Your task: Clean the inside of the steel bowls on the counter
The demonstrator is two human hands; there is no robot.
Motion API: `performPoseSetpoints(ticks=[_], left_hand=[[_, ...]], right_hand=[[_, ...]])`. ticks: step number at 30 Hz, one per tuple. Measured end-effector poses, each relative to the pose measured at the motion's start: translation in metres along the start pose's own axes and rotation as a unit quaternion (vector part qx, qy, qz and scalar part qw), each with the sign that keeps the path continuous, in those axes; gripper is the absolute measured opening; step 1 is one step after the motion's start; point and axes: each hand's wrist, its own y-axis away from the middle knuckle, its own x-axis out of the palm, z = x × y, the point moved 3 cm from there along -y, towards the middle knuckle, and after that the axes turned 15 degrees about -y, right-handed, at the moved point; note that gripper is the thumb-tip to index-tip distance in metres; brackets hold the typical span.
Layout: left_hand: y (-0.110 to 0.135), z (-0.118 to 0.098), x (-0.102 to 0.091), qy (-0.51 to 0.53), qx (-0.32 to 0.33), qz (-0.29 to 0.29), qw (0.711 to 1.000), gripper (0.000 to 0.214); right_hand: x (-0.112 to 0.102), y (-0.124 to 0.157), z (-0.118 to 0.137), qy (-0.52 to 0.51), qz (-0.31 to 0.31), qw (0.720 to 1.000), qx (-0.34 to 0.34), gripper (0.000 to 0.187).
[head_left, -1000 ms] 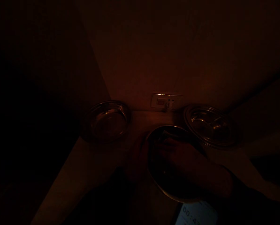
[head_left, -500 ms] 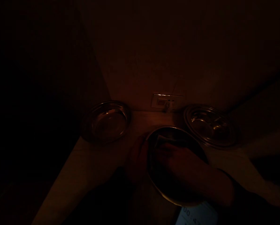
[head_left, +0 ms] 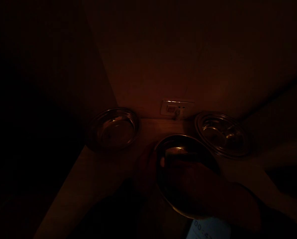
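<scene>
The light is very dim. A round metal bowl [head_left: 179,150] tilts toward me at the middle of the wooden tabletop. My left hand [head_left: 146,167] is closed around its left rim, mostly in shadow. Inside the bowl lies my right hand [head_left: 182,174], reaching in from the right. Its fingers look bent and pressed on the inner surface over something dark that I cannot make out.
To the left stands a shiny metal dish [head_left: 117,131]. A divided metal plate [head_left: 221,134], seemingly stacked, sits at the back right. The wall carries a socket plate [head_left: 177,109]. A lit phone [head_left: 209,228] showing a timer lies below the bowl.
My right hand has slid down and toward me inside the bowl, baring a shiny patch of the far inner surface. My left hand stays at the rim.
</scene>
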Motion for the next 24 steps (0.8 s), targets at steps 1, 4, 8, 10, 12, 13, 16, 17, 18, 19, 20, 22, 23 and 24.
performPoseSetpoints(ticks=[1, 4, 8, 10, 12, 13, 16, 17, 18, 19, 20, 22, 23, 24], left_hand=[[0.0, 0.0, 0.0, -0.001, 0.002, 0.001, 1.0, 0.037], [0.0, 0.0, 0.0, -0.009, 0.014, 0.003, 1.0, 0.037], [0.003, -0.001, 0.001, -0.012, -0.017, -0.005, 1.0, 0.036], [0.004, -0.002, 0.001, -0.013, -0.031, -0.011, 0.999, 0.035], [0.004, -0.003, 0.001, -0.013, -0.028, -0.016, 0.999, 0.035], [0.003, -0.003, 0.001, -0.012, -0.023, -0.013, 1.0, 0.036], [0.001, -0.002, 0.001, 0.001, 0.0, 0.014, 1.0, 0.037], [0.001, -0.002, 0.001, 0.001, 0.006, 0.015, 1.0, 0.037], [0.001, -0.002, 0.001, -0.001, 0.009, 0.014, 1.0, 0.036], [0.001, -0.002, 0.001, -0.006, 0.005, 0.005, 1.0, 0.036], [0.002, -0.002, 0.001, -0.011, -0.004, -0.003, 1.0, 0.036], [0.002, -0.002, 0.001, -0.013, -0.023, -0.01, 1.0, 0.036], [0.003, -0.002, 0.001, -0.011, -0.025, -0.007, 1.0, 0.035], [0.003, -0.003, 0.001, -0.009, -0.022, -0.003, 1.0, 0.035]], right_hand=[[-0.001, -0.001, -0.002, 0.01, -0.007, 1.0, 0.013, 0.026], [-0.007, -0.003, -0.01, 0.043, -0.038, 0.997, 0.047, 0.03], [-0.008, -0.002, -0.007, 0.045, -0.027, 0.998, 0.028, 0.03], [-0.005, 0.0, -0.003, 0.036, -0.007, 0.999, 0.019, 0.027], [-0.003, 0.0, -0.002, 0.032, -0.003, 0.999, 0.024, 0.026], [-0.002, 0.0, -0.003, 0.034, -0.01, 0.999, 0.026, 0.026], [-0.001, -0.004, -0.011, 0.049, -0.038, 0.997, 0.034, 0.029], [-0.001, -0.005, -0.013, 0.056, -0.046, 0.997, 0.034, 0.03], [-0.001, -0.006, -0.014, 0.063, -0.054, 0.996, 0.033, 0.03], [0.0, -0.006, -0.015, 0.067, -0.057, 0.996, 0.03, 0.029], [0.0, -0.005, -0.013, 0.068, -0.054, 0.996, 0.024, 0.028], [0.002, -0.002, -0.009, 0.057, -0.038, 0.998, 0.003, 0.027], [0.002, 0.0, -0.006, 0.046, -0.029, 0.999, -0.005, 0.026], [0.003, 0.001, -0.004, 0.035, -0.021, 0.999, -0.009, 0.026]])
